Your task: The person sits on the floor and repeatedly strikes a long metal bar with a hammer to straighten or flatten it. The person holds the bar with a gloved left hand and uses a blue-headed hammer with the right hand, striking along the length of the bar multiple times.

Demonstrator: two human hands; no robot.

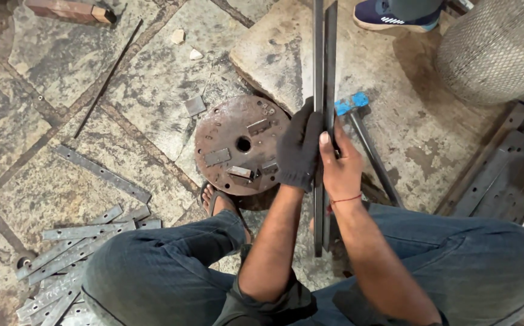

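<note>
Steel flat bars (324, 60), two held together upright between both hands: gloved left hand (299, 151) wraps them from the left, bare right hand (340, 166) clamps from the right. Rusty round plate (238, 145) just left, hammer (364, 139) right.

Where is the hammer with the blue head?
The hammer lies on the stone floor just right of the two long metal bars the hands hold, its blue head beside the bare right hand, handle running toward the right knee.

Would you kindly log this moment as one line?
left hand: gloved, grips bars | right hand: bare, grips bars | bars: two, side by side | hammer: on floor, right of bars
</note>
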